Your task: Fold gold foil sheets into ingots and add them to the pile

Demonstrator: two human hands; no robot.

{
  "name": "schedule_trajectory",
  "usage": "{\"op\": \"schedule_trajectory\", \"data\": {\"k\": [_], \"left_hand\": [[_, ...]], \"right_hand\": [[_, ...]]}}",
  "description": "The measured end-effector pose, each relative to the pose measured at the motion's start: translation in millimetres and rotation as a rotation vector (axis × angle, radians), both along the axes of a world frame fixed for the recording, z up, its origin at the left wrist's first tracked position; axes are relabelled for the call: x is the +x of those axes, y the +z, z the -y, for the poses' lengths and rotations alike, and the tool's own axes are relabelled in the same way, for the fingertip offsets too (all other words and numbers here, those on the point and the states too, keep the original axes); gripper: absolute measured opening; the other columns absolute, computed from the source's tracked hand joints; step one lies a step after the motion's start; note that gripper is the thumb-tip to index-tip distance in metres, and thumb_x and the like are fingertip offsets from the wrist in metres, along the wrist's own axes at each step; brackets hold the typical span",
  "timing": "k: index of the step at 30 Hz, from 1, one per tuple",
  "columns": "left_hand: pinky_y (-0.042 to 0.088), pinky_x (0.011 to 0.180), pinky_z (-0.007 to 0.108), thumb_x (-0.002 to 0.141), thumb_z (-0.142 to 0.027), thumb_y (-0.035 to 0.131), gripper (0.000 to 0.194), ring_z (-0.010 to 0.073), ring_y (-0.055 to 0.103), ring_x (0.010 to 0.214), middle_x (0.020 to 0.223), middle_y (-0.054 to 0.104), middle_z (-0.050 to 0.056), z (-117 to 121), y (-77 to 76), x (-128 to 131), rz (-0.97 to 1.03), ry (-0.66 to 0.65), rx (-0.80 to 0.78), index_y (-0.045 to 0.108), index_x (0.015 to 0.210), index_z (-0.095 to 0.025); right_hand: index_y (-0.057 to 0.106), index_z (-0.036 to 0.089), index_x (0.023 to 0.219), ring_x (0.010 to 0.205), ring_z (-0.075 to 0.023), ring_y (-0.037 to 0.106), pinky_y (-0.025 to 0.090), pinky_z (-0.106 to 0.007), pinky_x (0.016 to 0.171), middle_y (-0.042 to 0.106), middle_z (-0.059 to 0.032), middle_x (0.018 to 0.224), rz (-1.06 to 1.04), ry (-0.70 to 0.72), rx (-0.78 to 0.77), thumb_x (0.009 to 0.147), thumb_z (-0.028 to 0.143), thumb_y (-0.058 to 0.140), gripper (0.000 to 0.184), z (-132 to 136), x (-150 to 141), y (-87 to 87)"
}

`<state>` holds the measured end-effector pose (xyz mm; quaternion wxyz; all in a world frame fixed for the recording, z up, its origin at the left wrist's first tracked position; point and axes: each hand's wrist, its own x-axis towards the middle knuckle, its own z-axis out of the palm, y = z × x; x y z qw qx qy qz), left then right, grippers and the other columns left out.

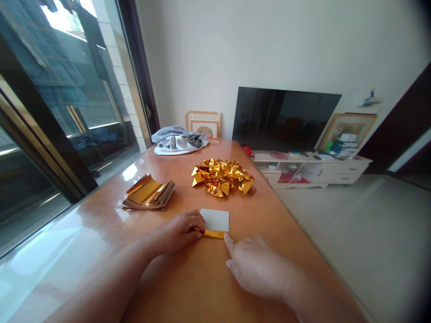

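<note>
Two-handed, steadying a rectangular white sheet with gold-foil near edge point(216, 222) on the glossy orange-brown table point(188, 287); pinching its left end with the left hand point(185, 229); touching its right end with the right hand point(256, 265), holding thumb and forefinger apart.

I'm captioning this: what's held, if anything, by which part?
The left hand grips or presses the paper sheet at its gold edge, left end, unclear which; the right hand touches the right end.

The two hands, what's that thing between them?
In the head view, a pale sheet with a gold strip along its near edge lies between the left hand and the right hand.
</note>
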<state>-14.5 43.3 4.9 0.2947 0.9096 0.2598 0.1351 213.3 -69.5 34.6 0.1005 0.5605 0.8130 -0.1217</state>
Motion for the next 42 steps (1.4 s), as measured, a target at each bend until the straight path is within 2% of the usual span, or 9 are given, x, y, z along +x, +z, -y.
{"op": "schedule_trajectory", "data": {"k": [10, 14, 18, 21, 24, 28, 35, 38, 42], "left_hand": [[0.049, 0.093, 0.027, 0.087, -0.008, 0.053, 0.024, 0.0171, 0.061, 0.100, 0.109, 0.064, 0.006, -7, -1.2, -7, -0.005, -0.006, 0.008, 0.071, 0.098, -0.020], [0.048, 0.096, 0.028, 0.088, -0.008, 0.048, 0.028, 0.0165, 0.061, 0.101, 0.110, 0.064, 0.005, -9, -3.4, -10, -0.009, 0.023, -0.011, 0.072, 0.096, -0.021], [0.048, 0.093, 0.027, 0.089, -0.009, 0.049, 0.026, 0.0157, 0.061, 0.098, 0.108, 0.063, 0.005, -9, -6.4, -9, -0.013, 0.040, -0.013, 0.072, 0.094, -0.020], [0.049, 0.085, 0.026, 0.091, -0.017, 0.053, 0.017, 0.0155, 0.061, 0.091, 0.103, 0.062, 0.005, -8, -7.9, -5, -0.013, 0.050, 0.016, 0.070, 0.089, -0.019], [0.049, 0.078, 0.025, 0.090, -0.022, 0.058, 0.012, 0.0147, 0.059, 0.085, 0.099, 0.061, 0.005, -8, -10.4, -1, -0.011, 0.078, 0.045, 0.067, 0.083, -0.018], [0.047, 0.074, 0.024, 0.083, -0.019, 0.062, 0.004, 0.0139, 0.058, 0.080, 0.099, 0.060, 0.004, -8, -16.3, 1, -0.027, 0.112, 0.067, 0.065, 0.082, -0.017], [0.047, 0.073, 0.024, 0.078, -0.014, 0.061, 0.006, 0.0141, 0.058, 0.079, 0.100, 0.059, 0.004, -10, -23.9, 1, -0.064, 0.145, 0.096, 0.064, 0.082, -0.018], [0.047, 0.072, 0.024, 0.077, -0.015, 0.061, 0.006, 0.0138, 0.058, 0.078, 0.099, 0.059, 0.004, -11, -26.7, 1, -0.055, 0.145, 0.103, 0.064, 0.081, -0.018], [0.046, 0.068, 0.024, 0.075, -0.015, 0.061, 0.004, 0.0140, 0.056, 0.077, 0.098, 0.058, 0.003, -11, -29.6, 2, -0.039, 0.160, 0.107, 0.062, 0.078, -0.018]], "right_hand": [[0.049, 0.008, 0.147, 0.087, -0.0339, 0.072, 0.050, -0.039, 0.070, 0.075, -0.0218, 0.101, -0.016, 0.007, 0.077, 0.097, 0.034, 0.044, 0.056, -2, 3, -1.3], [0.068, 0.018, 0.121, 0.079, -0.0292, 0.073, 0.047, -0.034, 0.065, 0.077, -0.0132, 0.087, -0.047, -0.017, 0.160, 0.099, 0.032, 0.040, 0.038, -9, 3, -7.2], [0.074, 0.022, 0.096, 0.079, -0.0268, 0.072, 0.045, -0.032, 0.066, 0.076, -0.0111, 0.086, -0.046, -0.078, 0.217, 0.101, 0.031, 0.034, 0.041, -16, 2, -13.3], [0.073, 0.022, 0.100, 0.080, -0.0261, 0.072, 0.045, -0.031, 0.067, 0.076, -0.0117, 0.087, -0.035, -0.087, 0.201, 0.101, 0.033, 0.036, 0.039, -15, 0, -11.7], [0.069, 0.020, 0.117, 0.081, -0.0272, 0.072, 0.046, -0.032, 0.068, 0.076, -0.0128, 0.089, -0.007, -0.064, 0.140, 0.100, 0.033, 0.038, 0.038, -9, -2, -5.9], [0.058, 0.017, 0.137, 0.088, -0.0296, 0.072, 0.048, -0.035, 0.073, 0.076, -0.0169, 0.098, 0.036, -0.067, 0.079, 0.100, 0.032, 0.039, 0.045, -2, -7, 0.3], [0.049, 0.014, 0.147, 0.096, -0.0304, 0.071, 0.048, -0.038, 0.081, 0.075, -0.0198, 0.105, 0.129, -0.060, 0.022, 0.099, 0.031, 0.040, 0.052, -1, -16, 6.8], [0.057, 0.015, 0.139, 0.094, -0.0323, 0.071, 0.049, -0.039, 0.076, 0.075, -0.0187, 0.102, 0.160, -0.027, 0.038, 0.097, 0.032, 0.042, 0.048, -1, -16, 11.2], [0.073, 0.018, 0.104, 0.091, -0.0319, 0.070, 0.046, -0.038, 0.075, 0.075, -0.0162, 0.098, 0.170, -0.060, 0.078, 0.096, 0.034, 0.044, 0.035, -5, -8, 19.0]]}}
